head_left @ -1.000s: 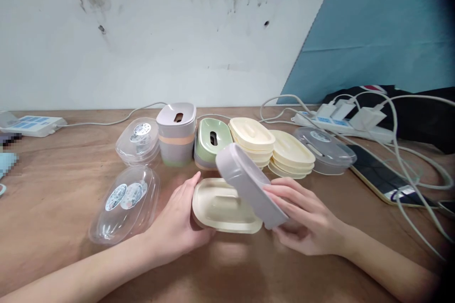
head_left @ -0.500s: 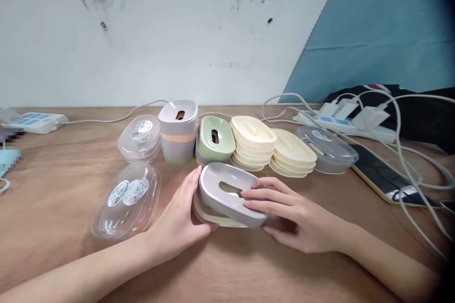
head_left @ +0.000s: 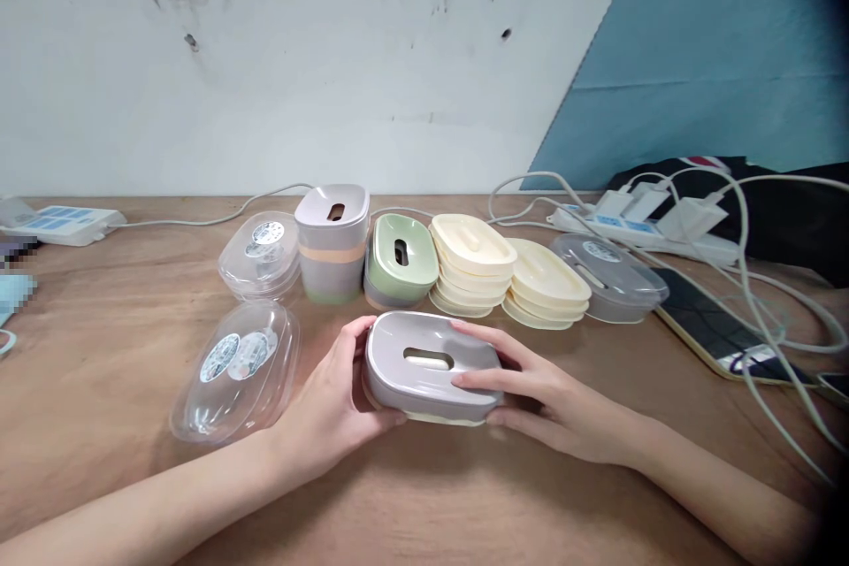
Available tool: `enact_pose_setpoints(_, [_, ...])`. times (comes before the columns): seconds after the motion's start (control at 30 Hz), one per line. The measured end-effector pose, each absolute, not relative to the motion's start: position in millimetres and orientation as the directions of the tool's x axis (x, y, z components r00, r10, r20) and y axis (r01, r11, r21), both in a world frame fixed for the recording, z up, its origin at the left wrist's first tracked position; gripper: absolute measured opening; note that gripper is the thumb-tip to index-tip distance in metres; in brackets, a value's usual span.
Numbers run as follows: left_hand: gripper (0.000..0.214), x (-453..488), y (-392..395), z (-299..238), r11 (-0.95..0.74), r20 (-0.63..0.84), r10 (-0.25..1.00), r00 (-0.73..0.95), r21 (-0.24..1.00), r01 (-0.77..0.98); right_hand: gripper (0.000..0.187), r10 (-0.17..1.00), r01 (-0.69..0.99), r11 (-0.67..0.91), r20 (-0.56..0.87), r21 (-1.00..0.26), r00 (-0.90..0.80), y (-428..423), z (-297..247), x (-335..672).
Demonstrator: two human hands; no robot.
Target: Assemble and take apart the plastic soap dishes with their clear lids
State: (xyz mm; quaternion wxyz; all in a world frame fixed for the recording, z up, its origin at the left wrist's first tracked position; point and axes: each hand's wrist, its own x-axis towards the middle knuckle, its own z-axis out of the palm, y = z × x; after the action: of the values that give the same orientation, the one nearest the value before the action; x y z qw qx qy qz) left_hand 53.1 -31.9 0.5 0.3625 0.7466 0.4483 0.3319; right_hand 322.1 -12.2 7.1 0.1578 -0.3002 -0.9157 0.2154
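Note:
A grey oval plastic soap dish [head_left: 404, 340] lies slot side up over a cream plate, whose rim [head_left: 444, 418] shows below the dish's front edge. Part of the cream plate's raised bar is visible through the slot. My left hand [head_left: 335, 398] grips the left end, thumb at the front and fingers behind. Around the right end my right hand [head_left: 550, 393] is closed, two fingers over the top and the thumb at the lower front edge. Behind stand a green soap dish [head_left: 415, 243], a stack of grey dishes [head_left: 332, 261] and two stacks of cream plates [head_left: 472, 240] [head_left: 547, 272].
Clear plastic lids [head_left: 265, 380] lie at left, with more clear lids [head_left: 256, 270] behind. A lidded grey box [head_left: 610, 283] sits at right, beside a phone [head_left: 709, 323] and loose white cables [head_left: 773, 363]. Power strips [head_left: 70, 225] [head_left: 696, 243] lie on both sides.
The grey dish, tilted before over the cream plate, has settled down level onto it. The plate's bar now shows in the slot. My right fingers have spread across the top.

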Motion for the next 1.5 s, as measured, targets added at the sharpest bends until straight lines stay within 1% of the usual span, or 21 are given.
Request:
enact_pose_setpoints(0.1, [0.066,53,-34,1,-0.37,0.151,0.909,0.388,0.723,0.584,0.033,0.599,0.484,0.744,0.14,-0.461,-0.788,-13,10,320])
enact_pose_setpoints(0.17, [0.062,53,-35,2,-0.393,0.13,0.897,0.422,0.672,0.628,0.032,0.6,0.494,0.747,0.133,-0.445,-0.789,-13,11,318])
enact_pose_setpoints(0.2, [0.063,53,-36,2,-0.402,0.122,0.89,0.44,0.665,0.629,0.034,0.605,0.5,0.746,0.131,-0.44,-0.786,-13,11,318])
enact_pose_setpoints(0.27, [0.065,53,-36,3,-0.41,0.105,0.877,0.469,0.671,0.617,0.042,0.622,0.521,0.739,0.135,-0.427,-0.771,-14,9,318])
enact_pose_setpoints(0.33, [0.064,53,-36,5,-0.409,0.093,0.874,0.478,0.673,0.617,0.055,0.649,0.551,0.726,0.143,-0.412,-0.748,-15,6,319])
enact_pose_setpoints(0.4, [0.062,53,-36,5,-0.418,0.094,0.868,0.487,0.668,0.615,0.062,0.667,0.576,0.714,0.14,-0.398,-0.732,-15,5,319])
enact_pose_setpoints(0.53, [0.057,52,-35,6,-0.458,0.124,0.85,0.513,0.656,0.6,0.056,0.659,0.584,0.718,0.102,-0.379,-0.745,-14,6,320])
enact_pose_setpoints(0.7, [0.054,52,-35,7,-0.477,0.126,0.841,0.526,0.631,0.611,0.055,0.665,0.593,0.709,0.084,-0.382,-0.742,-13,7,318])
enact_pose_setpoints(1.07, [0.057,53,-36,10,-0.494,0.106,0.835,0.54,0.576,0.651,0.053,0.669,0.59,0.701,0.083,-0.399,-0.739,-13,6,319])
enact_pose_setpoints(1.37, [0.058,53,-35,4,-0.494,0.103,0.84,0.533,0.554,0.671,0.052,0.674,0.594,0.693,0.073,-0.408,-0.736,-13,5,319])
enact_pose_setpoints(1.43, [0.061,54,-40,2,-0.482,0.107,0.854,0.509,0.528,0.699,0.053,0.677,0.595,0.69,0.076,-0.412,-0.732,-13,4,318])
enact_pose_setpoints(1.5, [0.063,54,-48,5,-0.508,0.175,0.856,0.487,0.458,0.729,0.055,0.679,0.592,0.689,0.085,-0.418,-0.729,-14,3,318])
